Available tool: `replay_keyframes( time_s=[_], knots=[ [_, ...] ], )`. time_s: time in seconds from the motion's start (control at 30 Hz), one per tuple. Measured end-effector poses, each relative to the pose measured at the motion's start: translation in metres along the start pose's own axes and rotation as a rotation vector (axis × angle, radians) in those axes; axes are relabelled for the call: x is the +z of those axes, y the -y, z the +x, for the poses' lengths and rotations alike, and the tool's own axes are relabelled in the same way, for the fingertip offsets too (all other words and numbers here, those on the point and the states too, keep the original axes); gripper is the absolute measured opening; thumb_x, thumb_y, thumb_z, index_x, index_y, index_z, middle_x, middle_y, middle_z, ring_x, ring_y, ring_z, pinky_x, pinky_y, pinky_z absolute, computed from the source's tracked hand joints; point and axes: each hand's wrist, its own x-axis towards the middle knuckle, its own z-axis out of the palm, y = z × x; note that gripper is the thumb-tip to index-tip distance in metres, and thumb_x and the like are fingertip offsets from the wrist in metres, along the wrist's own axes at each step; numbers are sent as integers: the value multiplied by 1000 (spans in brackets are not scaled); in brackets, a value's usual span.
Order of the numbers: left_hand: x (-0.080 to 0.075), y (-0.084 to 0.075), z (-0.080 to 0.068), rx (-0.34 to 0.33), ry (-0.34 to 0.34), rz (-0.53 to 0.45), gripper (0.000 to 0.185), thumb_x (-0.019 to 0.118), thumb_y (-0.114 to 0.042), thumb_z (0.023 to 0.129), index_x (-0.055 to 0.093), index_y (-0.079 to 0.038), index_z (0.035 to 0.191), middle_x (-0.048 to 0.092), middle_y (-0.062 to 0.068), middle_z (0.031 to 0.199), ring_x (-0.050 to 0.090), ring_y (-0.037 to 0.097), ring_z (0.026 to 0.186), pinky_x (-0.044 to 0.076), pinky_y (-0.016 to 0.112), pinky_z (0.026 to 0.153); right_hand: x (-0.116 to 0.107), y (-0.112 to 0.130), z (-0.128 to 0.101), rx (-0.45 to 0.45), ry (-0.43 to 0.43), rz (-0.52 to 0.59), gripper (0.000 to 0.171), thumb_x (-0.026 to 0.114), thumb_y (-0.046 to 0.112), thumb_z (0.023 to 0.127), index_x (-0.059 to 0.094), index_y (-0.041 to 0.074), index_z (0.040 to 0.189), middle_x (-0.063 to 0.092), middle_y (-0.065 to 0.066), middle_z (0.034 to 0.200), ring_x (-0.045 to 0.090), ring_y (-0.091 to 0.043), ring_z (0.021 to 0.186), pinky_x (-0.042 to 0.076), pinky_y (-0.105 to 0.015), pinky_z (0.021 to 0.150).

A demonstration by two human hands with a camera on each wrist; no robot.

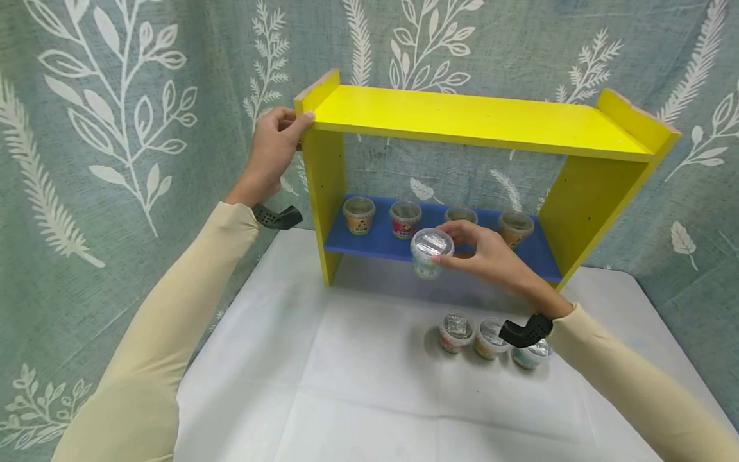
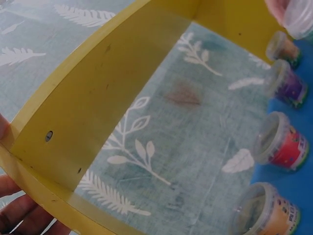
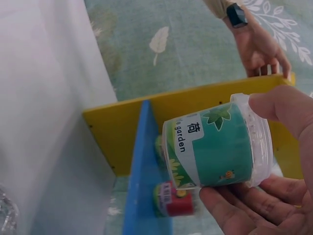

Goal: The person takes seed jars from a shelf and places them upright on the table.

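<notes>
We see four small clear plastic lidded cups point(image 1: 435, 219) standing in a row on the blue lower board point(image 1: 375, 242). Near the white cloth-covered tabletop's point(image 1: 358, 372) right edge, three small foil-topped plastic cups point(image 1: 491, 337) sit touching in a line. Behind hangs a grey-green leaf-patterned fabric backdrop point(image 1: 144, 96).

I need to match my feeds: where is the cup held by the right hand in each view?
Head: cup at centre, gripped by the right hand before the blue shelf.
Left wrist: only its rim, top right corner.
Right wrist: green-labelled cup, centre right, on its side.
Shared landmark: blue shelf.
</notes>
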Motion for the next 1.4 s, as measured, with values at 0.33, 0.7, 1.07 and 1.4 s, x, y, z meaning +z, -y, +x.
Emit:
replay_keyframes(
  time_s=[0.33, 0.7, 1.07, 1.4],
  knots=[
    [0, 0, 0, 8, 2, -7, 38, 65, -41, 101, 62, -9, 122, 61, 5, 115, 61, 20, 103, 51, 35, 94, 15, -17, -8, -18, 26, 37, 58, 84, 34, 88, 60, 17, 138, 66, -2, 123, 63, -21, 116, 56, -42, 94],
    [0, 1, 0, 11, 2, 2, 40, 65, -42, 101, 62, -10, 123, 60, 5, 118, 60, 20, 104, 50, 35, 94, 32, -32, -15, -3, 62, 68, 57, 85, 32, 87, 61, 15, 135, 67, -5, 123, 65, -25, 118, 57, -38, 94],
    [0, 0, -1, 8, 0, -2, 39, 65, -42, 101, 62, -10, 122, 60, 5, 117, 60, 20, 103, 51, 35, 94, 49, -50, -23, 38, 112, 117, 60, 84, 34, 89, 58, 13, 138, 65, -7, 126, 63, -26, 120, 56, -35, 95],
    [0, -1, -1, 10, 2, -2, 37, 64, -42, 101, 61, -10, 121, 60, 5, 116, 60, 20, 104, 50, 35, 95, 60, -67, -28, 79, 115, 78, 59, 84, 39, 88, 60, 16, 137, 65, -3, 127, 64, -24, 119, 56, -39, 95]
  ],
)
